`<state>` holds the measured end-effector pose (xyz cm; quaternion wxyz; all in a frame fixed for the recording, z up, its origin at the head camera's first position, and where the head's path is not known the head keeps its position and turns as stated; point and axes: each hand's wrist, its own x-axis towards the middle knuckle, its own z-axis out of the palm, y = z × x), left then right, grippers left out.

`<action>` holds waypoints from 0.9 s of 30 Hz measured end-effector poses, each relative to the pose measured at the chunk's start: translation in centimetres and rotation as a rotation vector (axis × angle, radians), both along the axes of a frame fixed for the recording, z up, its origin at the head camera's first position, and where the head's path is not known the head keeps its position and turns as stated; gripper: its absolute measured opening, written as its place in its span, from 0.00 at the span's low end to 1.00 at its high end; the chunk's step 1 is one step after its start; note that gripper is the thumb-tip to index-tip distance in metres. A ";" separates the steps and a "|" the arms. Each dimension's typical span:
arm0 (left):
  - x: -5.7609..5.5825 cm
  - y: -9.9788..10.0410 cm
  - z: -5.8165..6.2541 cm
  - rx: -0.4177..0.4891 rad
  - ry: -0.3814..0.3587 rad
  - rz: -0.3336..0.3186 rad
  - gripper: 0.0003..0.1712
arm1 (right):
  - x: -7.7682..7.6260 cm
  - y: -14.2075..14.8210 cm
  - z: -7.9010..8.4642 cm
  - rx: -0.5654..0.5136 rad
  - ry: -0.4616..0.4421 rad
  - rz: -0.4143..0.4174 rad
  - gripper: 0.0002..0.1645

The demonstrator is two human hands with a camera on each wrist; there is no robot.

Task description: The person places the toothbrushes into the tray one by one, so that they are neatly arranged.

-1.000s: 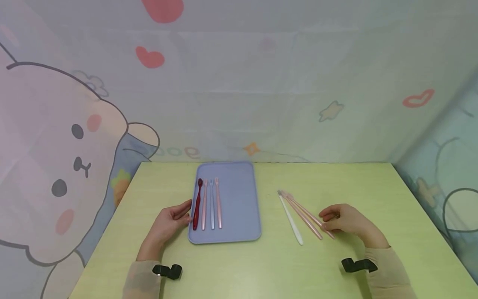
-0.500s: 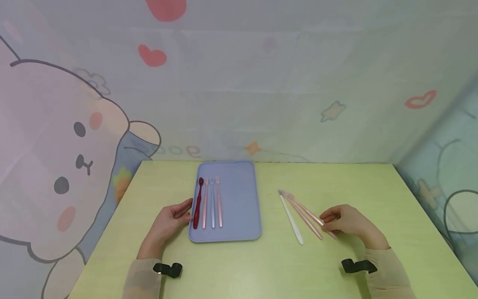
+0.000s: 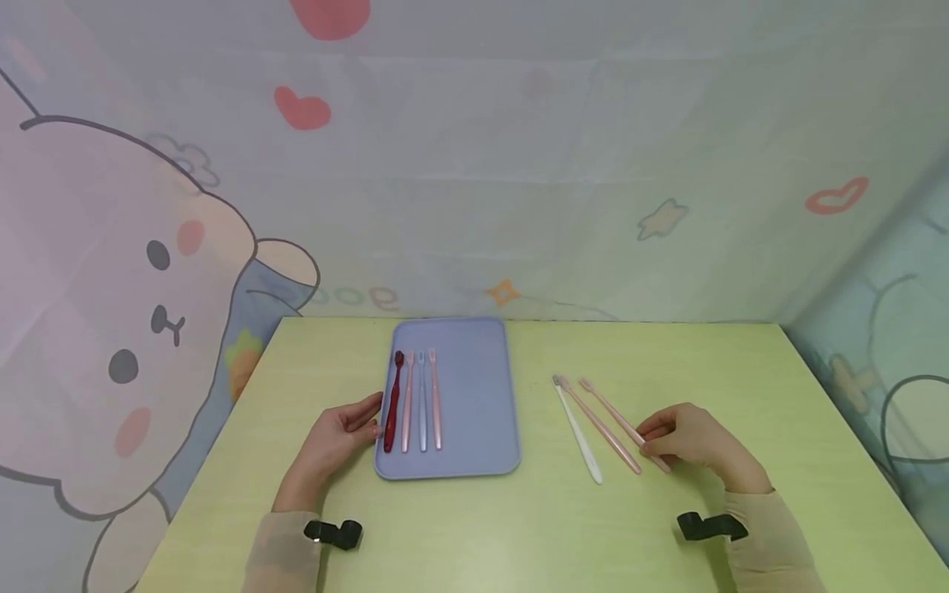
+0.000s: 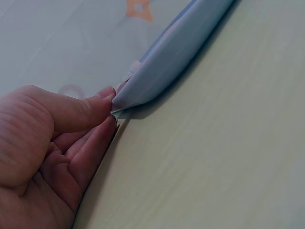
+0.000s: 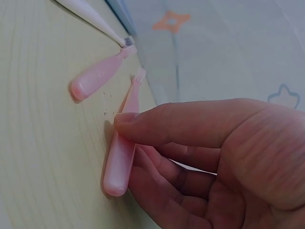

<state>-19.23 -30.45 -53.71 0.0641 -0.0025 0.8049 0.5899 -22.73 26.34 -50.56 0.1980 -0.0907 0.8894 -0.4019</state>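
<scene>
On the surface, at left, the blue tray looks light and stiff to us; our left hand pinches its left rim, a sensible steadying spot. At right, our right hand grips the rightmost pink toothbrush between thumb and fingers, bristles pointing far. We expect it light, rigid and slightly slippery, best held mid-handle. We read no brand; faint letters beyond the far edge stay illegible.
</scene>
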 end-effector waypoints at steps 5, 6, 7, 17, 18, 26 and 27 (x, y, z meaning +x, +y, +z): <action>0.1 0.0 0.2 -0.003 0.006 -0.003 0.35 | 0.0 0.0 0.2 -0.017 -0.004 0.007 0.19; 0.1 0.0 0.3 -0.008 0.006 0.002 0.34 | -0.1 0.0 0.2 -0.022 -0.007 0.009 0.19; 0.1 0.0 0.3 -0.012 0.006 0.005 0.34 | -0.1 0.0 0.2 -0.025 -0.012 0.008 0.19; 0.0 0.2 0.3 -0.007 -0.003 0.012 0.35 | -0.2 0.3 0.3 -0.027 -0.033 0.007 0.21; 0.1 0.2 0.3 -0.005 -0.002 0.010 0.35 | -0.2 0.4 0.3 -0.027 -0.032 0.009 0.21; 0.3 0.2 0.4 -0.012 0.009 0.004 0.35 | -0.1 0.7 0.2 -0.016 -0.029 -0.009 0.22; 0.3 0.3 0.5 -0.011 0.008 0.006 0.35 | -0.1 0.8 0.2 -0.014 -0.027 -0.012 0.22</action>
